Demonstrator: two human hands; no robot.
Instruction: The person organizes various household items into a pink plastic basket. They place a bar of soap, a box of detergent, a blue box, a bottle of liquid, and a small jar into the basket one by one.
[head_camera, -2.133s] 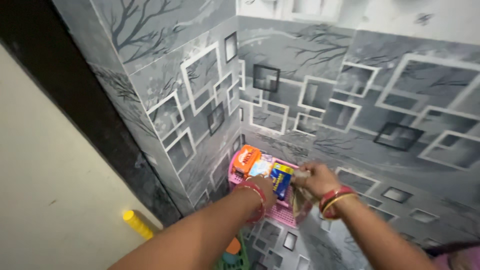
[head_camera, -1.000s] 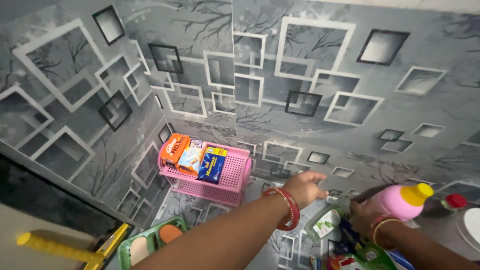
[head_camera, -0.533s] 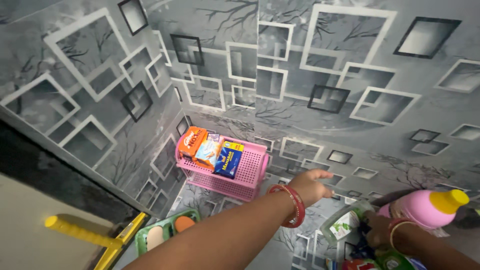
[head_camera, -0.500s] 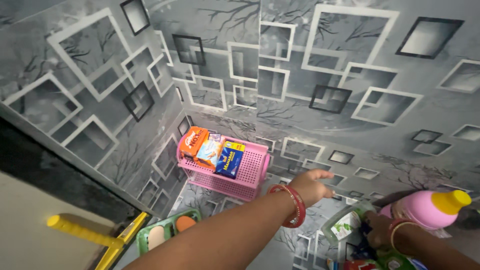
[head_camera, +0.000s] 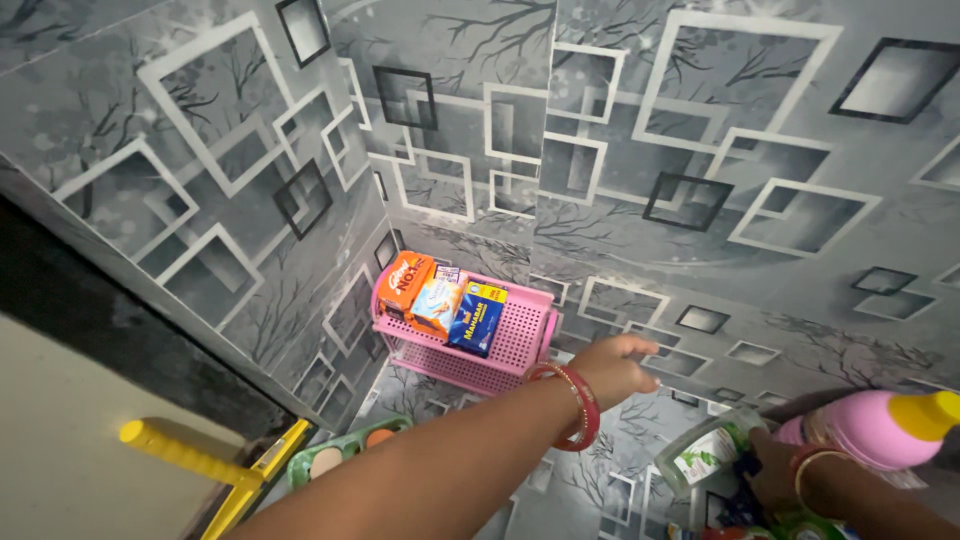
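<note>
My left hand (head_camera: 615, 368) hovers in the air with loosely curled fingers and holds nothing, just right of a pink perforated rack (head_camera: 515, 335). On the rack's top shelf lie an orange packet (head_camera: 404, 283), a pale blue packet (head_camera: 437, 305) and a blue-and-yellow box (head_camera: 477, 318). My right hand (head_camera: 775, 477) is low at the right among bottles, its fingers on a clear bottle with a green label (head_camera: 700, 455). A pink bottle with a yellow cap (head_camera: 880, 428) lies just above that wrist.
Grey wall covering with white squares and bare tree branches (head_camera: 620, 150) fills the corner. A green tray with round tan and orange items (head_camera: 340, 460) sits below the rack. A yellow handle (head_camera: 185, 455) sticks out at lower left beside a dark door frame (head_camera: 90, 330).
The view has swung right and downward from the rack to the bottles. My left hand came off the rack and hangs free; my right hand dropped down among the bottles.
</note>
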